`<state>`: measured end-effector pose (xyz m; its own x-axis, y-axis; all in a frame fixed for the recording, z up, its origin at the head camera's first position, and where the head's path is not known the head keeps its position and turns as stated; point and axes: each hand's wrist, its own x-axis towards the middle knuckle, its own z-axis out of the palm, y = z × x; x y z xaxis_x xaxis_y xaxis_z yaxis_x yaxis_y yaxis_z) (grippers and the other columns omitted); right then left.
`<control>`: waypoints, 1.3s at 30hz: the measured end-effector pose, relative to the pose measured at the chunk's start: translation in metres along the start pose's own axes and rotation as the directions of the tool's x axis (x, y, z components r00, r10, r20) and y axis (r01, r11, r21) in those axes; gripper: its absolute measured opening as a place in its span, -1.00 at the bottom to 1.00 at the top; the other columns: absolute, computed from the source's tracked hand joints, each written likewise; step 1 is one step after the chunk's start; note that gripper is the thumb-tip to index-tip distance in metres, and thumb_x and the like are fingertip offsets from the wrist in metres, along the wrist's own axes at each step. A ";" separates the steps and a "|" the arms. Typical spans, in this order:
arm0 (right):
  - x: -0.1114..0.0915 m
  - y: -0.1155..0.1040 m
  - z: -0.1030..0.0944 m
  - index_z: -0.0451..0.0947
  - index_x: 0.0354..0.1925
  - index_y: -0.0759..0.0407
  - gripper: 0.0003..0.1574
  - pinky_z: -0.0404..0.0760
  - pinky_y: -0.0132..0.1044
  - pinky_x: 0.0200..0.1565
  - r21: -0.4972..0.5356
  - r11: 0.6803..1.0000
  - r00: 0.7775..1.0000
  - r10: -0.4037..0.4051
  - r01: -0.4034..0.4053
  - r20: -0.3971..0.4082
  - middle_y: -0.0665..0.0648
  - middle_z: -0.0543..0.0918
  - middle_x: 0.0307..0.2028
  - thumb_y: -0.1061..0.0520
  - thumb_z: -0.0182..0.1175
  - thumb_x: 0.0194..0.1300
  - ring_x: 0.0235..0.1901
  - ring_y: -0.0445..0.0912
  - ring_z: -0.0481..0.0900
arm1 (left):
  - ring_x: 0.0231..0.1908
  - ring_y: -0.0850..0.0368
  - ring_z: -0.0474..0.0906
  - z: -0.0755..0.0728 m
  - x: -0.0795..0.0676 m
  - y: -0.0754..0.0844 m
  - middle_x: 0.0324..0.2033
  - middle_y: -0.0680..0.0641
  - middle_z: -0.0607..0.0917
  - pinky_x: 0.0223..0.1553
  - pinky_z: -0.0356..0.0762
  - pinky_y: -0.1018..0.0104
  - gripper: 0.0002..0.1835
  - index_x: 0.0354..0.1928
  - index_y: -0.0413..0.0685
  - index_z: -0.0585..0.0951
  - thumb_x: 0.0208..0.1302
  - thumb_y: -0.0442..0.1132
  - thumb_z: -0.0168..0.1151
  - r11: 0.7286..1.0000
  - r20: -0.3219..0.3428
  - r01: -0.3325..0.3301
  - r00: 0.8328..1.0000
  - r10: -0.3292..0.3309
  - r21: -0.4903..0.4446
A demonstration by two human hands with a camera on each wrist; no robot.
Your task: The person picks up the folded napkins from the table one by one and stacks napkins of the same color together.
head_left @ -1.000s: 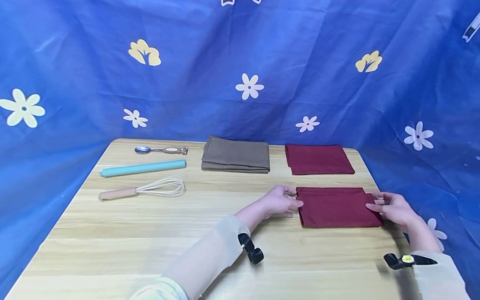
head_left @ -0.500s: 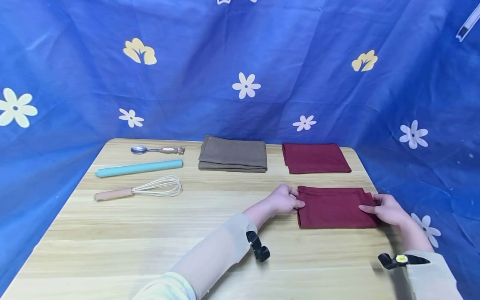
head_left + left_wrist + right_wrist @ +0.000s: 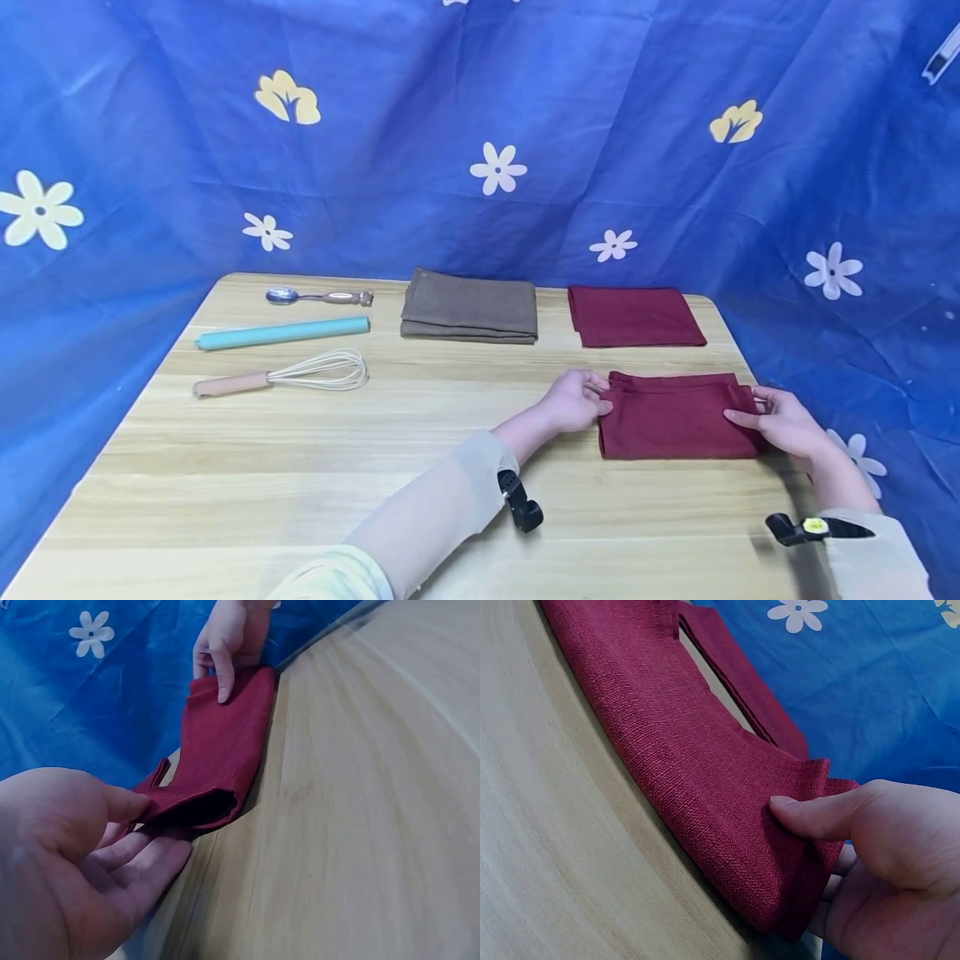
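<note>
A folded dark red cloth [image 3: 675, 421] lies at the right of the table, between both hands. My left hand [image 3: 573, 402] pinches its left edge; the left wrist view shows the thumb on top and the fingers beneath the cloth [image 3: 225, 742], whose fold gapes at that end. At the opposite end my right hand [image 3: 787, 425] grips the right edge, thumb on top, as the right wrist view shows with the hand [image 3: 892, 847] at the corner. The fingers under that edge are partly hidden by fabric. The cloth's far edge shows uneven layers.
Behind lies a second folded red cloth [image 3: 637, 317], with a folded grey-brown cloth [image 3: 471, 307] to its left. On the table's left side are a spoon [image 3: 318, 297], a turquoise stick [image 3: 281, 333] and a whisk [image 3: 281, 377]. A blue flowered curtain [image 3: 390, 150] hangs behind the table [image 3: 300, 483].
Both hands keep hold of the cloth's two ends. Its upper left corner has shifted and creased, and the strip showing along the far edge has changed shape. Other things stay put.
</note>
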<state>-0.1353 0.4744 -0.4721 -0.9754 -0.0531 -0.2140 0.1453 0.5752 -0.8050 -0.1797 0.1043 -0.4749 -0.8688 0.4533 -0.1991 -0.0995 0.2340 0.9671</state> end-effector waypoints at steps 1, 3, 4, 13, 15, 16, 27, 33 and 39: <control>0.000 0.000 0.000 0.35 0.34 0.61 -0.26 0.69 -0.34 -0.23 0.009 1.000 1.000 -0.001 0.001 0.002 0.23 0.79 -0.13 0.16 0.38 0.46 -0.26 -0.17 0.73 | -0.27 0.13 0.65 0.001 0.000 0.000 -0.25 -0.08 0.69 -0.24 0.73 0.27 -0.67 0.10 -0.28 0.65 0.31 -0.45 0.45 0.999 -0.005 0.019 1.000 -0.020 -0.039; 0.000 -0.001 0.000 0.31 0.38 0.62 -0.23 0.69 -0.35 -0.20 0.025 1.000 1.000 0.004 -0.005 0.007 0.23 0.79 -0.10 0.16 0.37 0.47 -0.23 -0.18 0.74 | -0.28 0.10 0.66 0.004 -0.001 0.000 -0.24 -0.10 0.66 -0.25 0.76 0.23 -0.59 0.16 -0.32 0.62 0.29 -0.47 0.46 0.993 -0.011 0.048 0.999 -0.050 -0.105; 0.000 -0.001 0.000 0.31 0.39 0.61 -0.22 0.69 -0.35 -0.19 0.029 1.000 1.000 0.012 -0.012 0.005 0.23 0.80 -0.09 0.15 0.37 0.48 -0.23 -0.18 0.74 | -0.28 0.09 0.67 0.005 -0.001 -0.001 -0.23 -0.09 0.64 -0.25 0.77 0.22 -0.55 0.19 -0.34 0.61 0.28 -0.47 0.47 0.990 -0.013 0.059 0.998 -0.061 -0.125; -0.007 0.002 -0.005 0.25 0.43 0.61 -0.19 0.66 -0.41 -0.12 0.015 1.000 0.998 0.027 -0.027 0.058 0.23 0.77 0.00 0.10 0.32 0.53 -0.15 -0.20 0.71 | -0.24 0.21 0.60 0.009 -0.007 0.000 -0.26 -0.02 0.69 -0.20 0.68 0.34 -0.67 0.06 -0.23 0.74 0.24 -0.45 0.51 0.999 -0.103 0.012 0.995 -0.015 -0.031; -0.009 0.002 -0.008 0.24 0.43 0.62 -0.22 0.67 -0.40 -0.12 0.044 0.999 0.997 0.024 -0.027 0.075 0.15 0.77 -0.03 0.14 0.29 0.55 -0.16 -0.20 0.69 | -0.27 0.18 0.63 0.009 -0.008 0.000 -0.26 -0.02 0.68 -0.27 0.74 0.25 -0.68 0.08 -0.23 0.72 0.29 -0.45 0.47 0.997 -0.094 0.021 0.995 -0.027 -0.069; -0.010 0.003 -0.009 0.21 0.44 0.63 -0.21 0.68 -0.39 -0.12 0.059 0.998 0.996 0.026 -0.031 0.084 0.13 0.76 -0.04 0.15 0.28 0.56 -0.15 -0.20 0.68 | -0.29 0.16 0.64 0.009 -0.008 0.000 -0.25 -0.03 0.68 -0.32 0.76 0.21 -0.68 0.09 -0.23 0.71 0.31 -0.45 0.45 0.996 -0.089 0.029 0.995 -0.037 -0.089; -0.014 0.008 -0.010 0.01 0.54 0.52 -0.11 0.74 -0.29 -0.14 0.097 0.995 0.994 0.022 -0.032 0.103 0.16 0.71 0.05 0.18 0.25 0.57 -0.12 -0.22 0.70 | -0.51 0.16 0.61 0.005 -0.011 -0.005 -0.42 -0.05 0.67 -0.48 0.66 0.29 -0.42 0.38 -0.09 0.47 0.38 -0.45 0.40 0.998 -0.119 -0.050 0.992 0.047 -0.025; -0.018 0.012 -0.011 0.17 0.58 0.08 -0.15 0.76 -0.25 -0.18 0.171 0.983 0.996 -0.069 0.058 0.060 0.12 0.74 0.04 0.37 0.25 0.49 -0.09 -0.19 0.75 | -0.59 0.18 0.59 0.003 -0.013 -0.008 -0.52 -0.06 0.65 -0.52 0.70 0.27 -0.55 0.26 -0.07 0.67 0.37 -0.52 0.36 0.992 -0.097 -0.114 0.989 0.109 -0.054; -0.018 0.012 -0.009 0.14 0.67 0.07 -0.05 0.75 -0.33 -0.07 0.208 0.974 0.994 -0.098 0.087 0.042 -0.25 0.56 0.20 0.33 0.31 0.48 0.06 -0.40 0.63 | -0.58 0.24 0.52 0.000 -0.011 -0.011 -0.45 0.02 0.52 -0.53 0.71 0.31 -0.75 0.02 -0.16 0.82 0.35 -0.47 0.42 0.995 -0.108 -0.101 0.989 0.098 -0.020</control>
<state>-0.1175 0.4891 -0.4731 -0.9770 -0.1439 -0.1574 0.0911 0.3856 -0.9182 -0.1685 0.0968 -0.4832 -0.9215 0.3790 -0.0849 -0.0210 0.1698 0.9853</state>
